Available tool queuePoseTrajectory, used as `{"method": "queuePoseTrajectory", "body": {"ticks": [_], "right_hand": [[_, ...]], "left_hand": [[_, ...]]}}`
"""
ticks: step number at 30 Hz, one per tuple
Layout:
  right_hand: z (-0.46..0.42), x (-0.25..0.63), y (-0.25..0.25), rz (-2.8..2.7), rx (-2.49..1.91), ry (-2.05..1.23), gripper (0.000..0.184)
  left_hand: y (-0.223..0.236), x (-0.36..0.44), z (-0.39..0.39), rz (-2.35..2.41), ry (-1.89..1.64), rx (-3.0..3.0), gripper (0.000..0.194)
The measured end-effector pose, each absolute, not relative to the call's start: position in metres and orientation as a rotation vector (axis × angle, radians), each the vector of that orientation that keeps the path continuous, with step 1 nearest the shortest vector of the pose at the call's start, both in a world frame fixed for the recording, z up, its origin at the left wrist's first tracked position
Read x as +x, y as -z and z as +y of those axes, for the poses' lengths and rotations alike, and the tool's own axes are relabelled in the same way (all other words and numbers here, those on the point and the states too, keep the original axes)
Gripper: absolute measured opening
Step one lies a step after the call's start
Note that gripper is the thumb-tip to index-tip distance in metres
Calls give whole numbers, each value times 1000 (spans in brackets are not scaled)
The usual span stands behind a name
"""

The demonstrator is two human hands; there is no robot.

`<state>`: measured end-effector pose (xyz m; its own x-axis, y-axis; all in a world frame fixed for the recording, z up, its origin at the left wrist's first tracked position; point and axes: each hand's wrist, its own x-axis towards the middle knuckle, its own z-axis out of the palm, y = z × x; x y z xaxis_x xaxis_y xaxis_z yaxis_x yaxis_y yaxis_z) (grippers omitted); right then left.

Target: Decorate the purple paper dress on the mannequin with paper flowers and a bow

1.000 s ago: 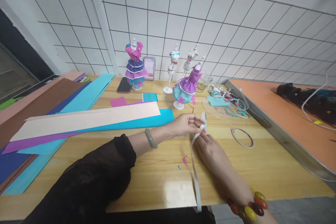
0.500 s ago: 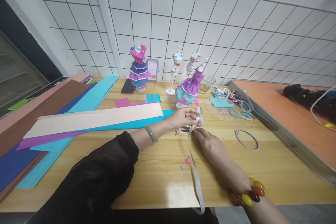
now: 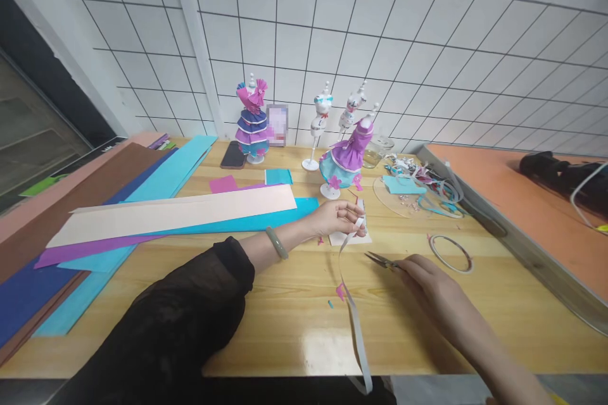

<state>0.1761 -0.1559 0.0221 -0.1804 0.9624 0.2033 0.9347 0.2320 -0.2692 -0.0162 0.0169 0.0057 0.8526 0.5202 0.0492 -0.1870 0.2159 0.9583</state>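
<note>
My left hand [image 3: 339,218], a pale green bangle at its wrist, pinches a narrow white ribbon [image 3: 354,316] near the middle of the table. From its fingers the ribbon hangs down past the table's front edge. My right hand [image 3: 422,275] is closed on small pointed scissors [image 3: 382,260], their dark blades pointing left towards the ribbon but apart from it. The handles are mostly covered by my fingers. A white card [image 3: 350,240] lies under my left hand. Pink paper scraps [image 3: 341,292] and a tiny blue scrap [image 3: 331,304] lie close to the ribbon.
Behind my hands stand two dressed mannequins, one in a purple-and-blue dress [image 3: 351,150] and one in tiered ruffles [image 3: 253,126], with two undressed ones [image 3: 322,115]. Long paper strips [image 3: 190,209] cover the left side. A ring [image 3: 451,254] and a ribbon pile [image 3: 427,180] lie right.
My right hand has moved right and towards me, bringing the scissors off the white card and away from my left hand. My left hand keeps hold of the ribbon in nearly the same place.
</note>
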Motion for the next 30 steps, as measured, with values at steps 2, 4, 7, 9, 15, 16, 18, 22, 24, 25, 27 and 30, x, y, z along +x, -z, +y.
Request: {"method": "queuePoseTrajectory", "body": {"ticks": [2,4,7,9,15,16,18,22,24,25,27,30], "right_hand": [[-159,176,-29,-1990,-1842,-262,31],[-158,172,-38,-1822,-1908,-372,37],[-151,165,-49,-1743,-1916,-444,43],[-145,163,-53,-1774,-1900,-477,43],[-134,164,-53,-1846,-1940,-401,41],[-134,165,-52,-1862,-1953,-379,41],[-133,166,-52,-1901,-1974,-357,41],[-133,166,-53,-1983,-2002,-357,42],[-134,164,-55,-1998,-2008,-348,42],[-134,163,-56,-2002,-2002,-342,41],[-135,161,-59,-2015,-1984,-341,40],[-135,157,-63,-2048,-1983,-360,39]], "left_hand": [[-3,-15,16,298,-482,1269,53],[0,-14,14,277,-464,1261,55],[0,-14,10,253,-448,1254,54],[-1,-14,8,248,-429,1282,52],[-7,-16,3,248,-365,1376,45],[-8,-16,2,246,-361,1392,43],[-9,-16,0,234,-360,1428,38],[-10,-15,-4,210,-353,1467,34],[-10,-15,-6,215,-341,1470,35],[-10,-15,-6,220,-336,1474,35],[-9,-15,-6,230,-329,1483,36],[-7,-14,-6,229,-315,1495,37]]}}
